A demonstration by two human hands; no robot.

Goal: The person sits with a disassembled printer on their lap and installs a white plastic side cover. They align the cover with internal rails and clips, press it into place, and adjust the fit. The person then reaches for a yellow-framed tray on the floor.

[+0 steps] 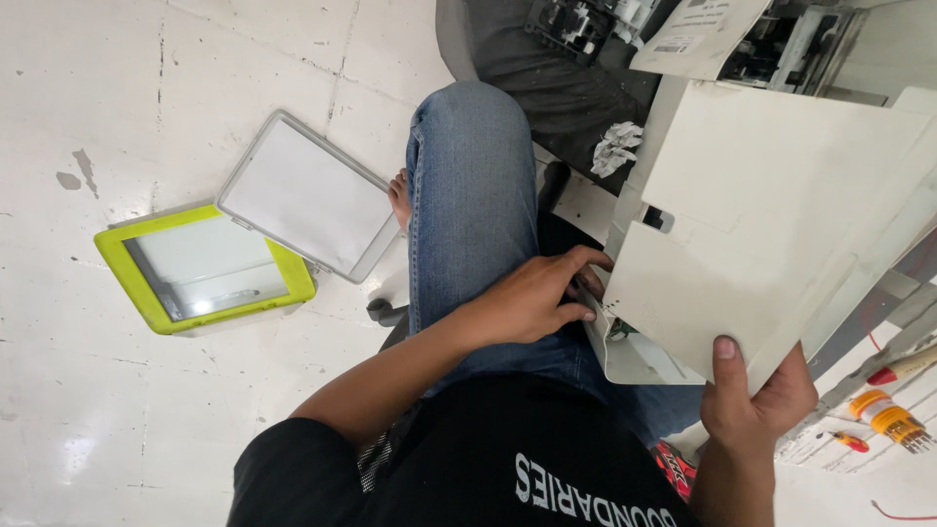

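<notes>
On the floor (78, 410) at the far left lies a panel with a lime-green frame (205, 268), glass side up. Its right corner is overlapped by a grey-framed white panel (310, 195) that rests tilted across it. Just right of that, a bare foot (399, 195) shows beside the person's raised knee in blue jeans (468, 195).

The left hand (532, 298) lies over the thigh, its fingers (586, 259) spread and curled against the lower left edge of a cream plastic casing (771, 224), thumb tip touching the seam there. They press on the casing rather than close round it. The casing stands tilted on the lap, well off the floor, its broad flat side toward the camera, with a small dark slot near its left edge.

Above the knee a crumpled white tissue (617, 146) sits on a dark mat (547, 88), with machine parts behind it.

The right hand (756, 400) holds the casing from below at its bottom corner, thumb flat on the front face and the other fingers hidden behind, clamped on the edge.

At the far right, an orange-handled tool (888, 420) and a red-handled screwdriver (898, 369) lie on a white surface.
</notes>
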